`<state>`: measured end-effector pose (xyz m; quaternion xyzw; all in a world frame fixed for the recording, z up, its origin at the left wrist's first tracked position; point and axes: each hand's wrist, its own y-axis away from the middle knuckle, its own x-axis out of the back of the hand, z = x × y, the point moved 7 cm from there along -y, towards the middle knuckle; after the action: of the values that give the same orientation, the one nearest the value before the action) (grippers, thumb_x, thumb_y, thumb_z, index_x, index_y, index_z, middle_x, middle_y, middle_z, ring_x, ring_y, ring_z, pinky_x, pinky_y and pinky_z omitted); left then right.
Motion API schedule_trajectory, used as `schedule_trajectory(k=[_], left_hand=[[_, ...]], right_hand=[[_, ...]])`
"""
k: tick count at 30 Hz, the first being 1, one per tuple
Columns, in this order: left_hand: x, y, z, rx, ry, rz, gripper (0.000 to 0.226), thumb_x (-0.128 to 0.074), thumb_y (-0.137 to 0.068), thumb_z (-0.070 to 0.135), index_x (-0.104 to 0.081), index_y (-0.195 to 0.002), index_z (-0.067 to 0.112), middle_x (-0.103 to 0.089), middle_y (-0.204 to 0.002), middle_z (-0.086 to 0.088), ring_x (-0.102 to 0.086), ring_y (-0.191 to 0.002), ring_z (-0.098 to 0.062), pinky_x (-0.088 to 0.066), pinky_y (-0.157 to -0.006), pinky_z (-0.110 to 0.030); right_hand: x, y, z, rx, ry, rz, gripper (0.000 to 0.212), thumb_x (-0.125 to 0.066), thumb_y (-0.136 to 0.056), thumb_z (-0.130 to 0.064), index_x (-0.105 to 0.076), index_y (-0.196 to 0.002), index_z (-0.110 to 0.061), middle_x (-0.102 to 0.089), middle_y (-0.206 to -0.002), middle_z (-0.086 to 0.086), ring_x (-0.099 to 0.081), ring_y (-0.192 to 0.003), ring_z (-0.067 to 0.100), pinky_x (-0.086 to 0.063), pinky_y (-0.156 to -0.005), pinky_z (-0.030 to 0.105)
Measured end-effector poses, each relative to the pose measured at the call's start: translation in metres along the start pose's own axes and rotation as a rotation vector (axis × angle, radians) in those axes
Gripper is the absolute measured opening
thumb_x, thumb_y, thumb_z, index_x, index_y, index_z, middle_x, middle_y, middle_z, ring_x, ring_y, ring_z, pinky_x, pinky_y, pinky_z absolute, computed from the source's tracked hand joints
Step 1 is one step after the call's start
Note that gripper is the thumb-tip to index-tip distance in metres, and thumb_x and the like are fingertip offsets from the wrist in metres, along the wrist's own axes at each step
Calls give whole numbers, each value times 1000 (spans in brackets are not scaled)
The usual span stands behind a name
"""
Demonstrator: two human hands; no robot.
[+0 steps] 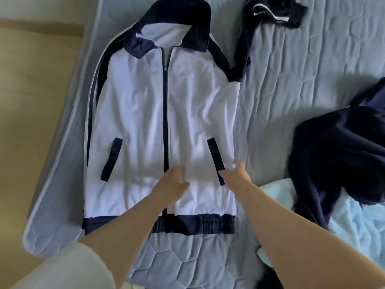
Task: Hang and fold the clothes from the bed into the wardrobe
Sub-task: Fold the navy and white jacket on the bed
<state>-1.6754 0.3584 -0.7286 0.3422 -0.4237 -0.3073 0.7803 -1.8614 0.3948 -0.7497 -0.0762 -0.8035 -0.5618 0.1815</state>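
Note:
A white zip jacket (pixel 143 113) with navy collar, sleeves and waistband lies flat, front up, on the quilted blue bed (pixel 302 76). Its right sleeve (pixel 250 28) stretches up and away; the left sleeve lies along the jacket's side. My left hand (pixel 173 182) rests flat on the lower front by the zip, fingers straight. Over the jacket's lower right edge by the navy pocket strip, my right hand (pixel 236 174) has fingers that look spread, slightly blurred. No wardrobe is in view.
A crumpled navy garment (pixel 337 155) lies on the bed at the right, over a light blue towel-like cloth (pixel 354 222). The bed's left edge (pixel 62 142) runs diagonally, with tan floor (pixel 31 101) beyond it. A pale sleeve (pixel 68 268) shows at bottom left.

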Motion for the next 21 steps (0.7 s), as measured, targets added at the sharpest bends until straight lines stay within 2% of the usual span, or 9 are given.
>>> schedule_trajectory(k=[4, 5, 7, 9, 11, 13, 15, 18, 21], left_hand=[[-20, 1, -12, -2, -15, 2, 53, -50, -90, 21, -34, -141, 23, -30, -146, 3, -36, -128, -17, -39, -98, -30], [-24, 2, -12, -4, -18, 10, 54, -50, -91, 22, -33, -142, 23, -28, -147, 3, -34, -130, -17, -36, -100, -29], [-34, 5, -9, -17, -29, -6, 56, -49, -92, 24, -29, -144, 22, -25, -150, 3, -29, -135, -16, -31, -106, -29], [-43, 8, -5, -36, -24, -35, 57, -47, -92, 27, -25, -145, 23, -23, -152, 5, -26, -137, -14, -27, -106, -26], [-46, 10, -3, -41, 5, -33, 58, -47, -92, 27, -25, -146, 24, -23, -152, 6, -26, -137, -12, -24, -98, -19], [-43, 13, -3, -34, 35, -4, 55, -48, -92, 26, -29, -144, 25, -27, -150, 6, -30, -134, -10, -23, -93, -17], [-31, 19, -7, -18, 69, 43, 50, -48, -91, 25, -35, -140, 26, -33, -146, 6, -38, -127, -10, -27, -90, -17], [4, 27, -24, 10, 121, 155, 39, -48, -93, 22, -45, -132, 24, -45, -135, 1, -47, -115, -13, -33, -86, -21], [53, 35, -52, 39, 199, 301, 32, -45, -94, 13, -54, -123, 19, -53, -122, 0, -48, -101, -11, -36, -81, -21]], right_hand=[[4, -13, 23, -56, 55, 50, 7, -52, -86, -8, -51, -93, -5, -54, -91, 14, -50, -69, 25, -39, -55, 25], [10, -14, 29, -70, 32, 83, 8, -51, -87, -7, -55, -93, -3, -56, -92, 16, -53, -74, 28, -39, -59, 25], [26, -14, 41, -87, 0, 178, 24, -49, -87, -5, -59, -108, 2, -60, -101, 22, -56, -88, 34, -40, -68, 30], [35, -7, 46, -84, 31, 245, 31, -46, -86, -1, -56, -115, 2, -59, -110, 23, -54, -90, 35, -41, -70, 33], [34, 3, 41, -67, 105, 263, 37, -44, -85, 0, -48, -121, -1, -51, -123, 21, -50, -104, 36, -42, -83, 37], [28, 15, 29, -21, 212, 284, 49, -43, -86, -3, -35, -133, -11, -37, -136, 14, -38, -121, 34, -33, -98, 40], [17, 28, 9, 88, 320, 296, 57, -44, -87, -7, -26, -139, -19, -25, -145, 7, -31, -126, 31, -27, -102, 40], [-10, 44, -15, 200, 403, 216, 59, -44, -89, -12, -24, -143, -23, -18, -152, 3, -25, -133, 29, -25, -108, 41], [-40, 54, -28, 164, 322, 53, 53, -43, -91, -15, -29, -142, -21, -31, -147, 4, -36, -128, 28, -34, -105, 45]])
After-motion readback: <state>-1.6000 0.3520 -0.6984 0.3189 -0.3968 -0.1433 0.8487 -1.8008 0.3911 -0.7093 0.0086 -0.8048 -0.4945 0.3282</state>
